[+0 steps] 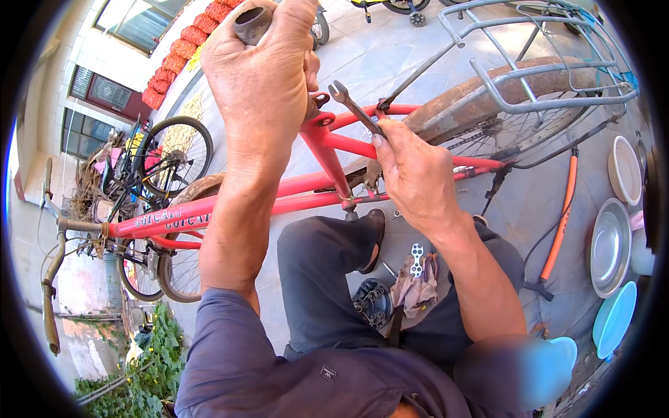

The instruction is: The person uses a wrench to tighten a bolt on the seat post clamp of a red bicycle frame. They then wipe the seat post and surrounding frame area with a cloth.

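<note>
Before me a red bicycle (254, 188) stands with its handlebar (59, 244) to the left and its rusty rear fender (516, 82) to the right. My left hand (251, 90) is wrapped around a rusty metal tube (252, 26) above the frame's seat tube (326, 150); its open end pokes out of my fist. My right hand (417, 171) grips an open-ended wrench (354, 108). The wrench's jaw points up and left, close to the seat clamp (320, 102); whether they touch, I cannot tell. My left palm and the tube's lower part are hidden.
A grey rear rack (516, 73) juts out at upper right. Between my feet lie a rag (414, 292) and a bone-shaped multi-hole wrench (417, 260). An orange hose-like tube (561, 216), a metal basin (610, 249) and a turquoise basin (614, 320) are on the right. Another bicycle (174, 157) stands at left.
</note>
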The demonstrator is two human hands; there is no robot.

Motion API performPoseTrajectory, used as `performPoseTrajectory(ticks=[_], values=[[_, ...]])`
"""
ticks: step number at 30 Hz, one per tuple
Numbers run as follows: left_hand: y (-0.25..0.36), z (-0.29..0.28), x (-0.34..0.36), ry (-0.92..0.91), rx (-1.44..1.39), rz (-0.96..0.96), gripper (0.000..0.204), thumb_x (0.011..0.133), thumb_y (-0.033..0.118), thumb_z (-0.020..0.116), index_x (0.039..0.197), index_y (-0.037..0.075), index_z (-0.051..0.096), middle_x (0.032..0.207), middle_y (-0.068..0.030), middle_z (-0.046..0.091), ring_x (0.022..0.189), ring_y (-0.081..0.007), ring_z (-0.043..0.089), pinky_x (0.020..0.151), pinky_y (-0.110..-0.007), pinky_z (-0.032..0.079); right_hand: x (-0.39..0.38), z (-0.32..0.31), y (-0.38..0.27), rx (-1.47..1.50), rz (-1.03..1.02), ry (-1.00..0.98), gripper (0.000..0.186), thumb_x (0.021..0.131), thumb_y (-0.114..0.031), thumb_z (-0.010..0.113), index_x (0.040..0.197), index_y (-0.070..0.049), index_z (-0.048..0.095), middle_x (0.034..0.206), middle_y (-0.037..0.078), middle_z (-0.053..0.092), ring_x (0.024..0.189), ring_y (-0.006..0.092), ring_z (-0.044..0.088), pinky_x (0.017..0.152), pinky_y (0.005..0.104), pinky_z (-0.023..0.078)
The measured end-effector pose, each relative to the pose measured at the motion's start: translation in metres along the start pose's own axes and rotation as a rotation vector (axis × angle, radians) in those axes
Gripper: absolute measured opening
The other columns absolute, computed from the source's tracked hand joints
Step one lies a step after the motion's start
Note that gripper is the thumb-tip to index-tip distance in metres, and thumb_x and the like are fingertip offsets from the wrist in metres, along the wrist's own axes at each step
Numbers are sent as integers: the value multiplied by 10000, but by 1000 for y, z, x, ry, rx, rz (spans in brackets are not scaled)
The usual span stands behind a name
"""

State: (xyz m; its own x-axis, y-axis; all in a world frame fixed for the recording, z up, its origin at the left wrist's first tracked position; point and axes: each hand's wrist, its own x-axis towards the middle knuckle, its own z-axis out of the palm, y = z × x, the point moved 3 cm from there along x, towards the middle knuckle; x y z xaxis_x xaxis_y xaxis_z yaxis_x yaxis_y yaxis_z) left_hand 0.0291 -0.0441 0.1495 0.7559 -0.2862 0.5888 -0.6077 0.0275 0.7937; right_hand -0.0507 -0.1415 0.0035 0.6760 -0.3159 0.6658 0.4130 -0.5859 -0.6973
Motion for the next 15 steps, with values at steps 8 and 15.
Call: performPoseTrajectory(ticks=[8,15], values=[[-1,-7,38,-1199,-623,-77,362,985,308,526,702,148,368,519,50,357,390,-57,343,394,-223,324,1,0,-5,57,21,-36,180,891,-70,629,1062,-16,609,805,178,653,684,353,651,571,383,497],[30,12,17,-160,-130,-169,315,894,254,662,698,85,482,475,11,383,358,-103,369,356,-259,315,-2,-2,2,-12,57,-4,170,897,-66,620,1059,-16,607,803,169,654,682,341,654,573,381,496]])
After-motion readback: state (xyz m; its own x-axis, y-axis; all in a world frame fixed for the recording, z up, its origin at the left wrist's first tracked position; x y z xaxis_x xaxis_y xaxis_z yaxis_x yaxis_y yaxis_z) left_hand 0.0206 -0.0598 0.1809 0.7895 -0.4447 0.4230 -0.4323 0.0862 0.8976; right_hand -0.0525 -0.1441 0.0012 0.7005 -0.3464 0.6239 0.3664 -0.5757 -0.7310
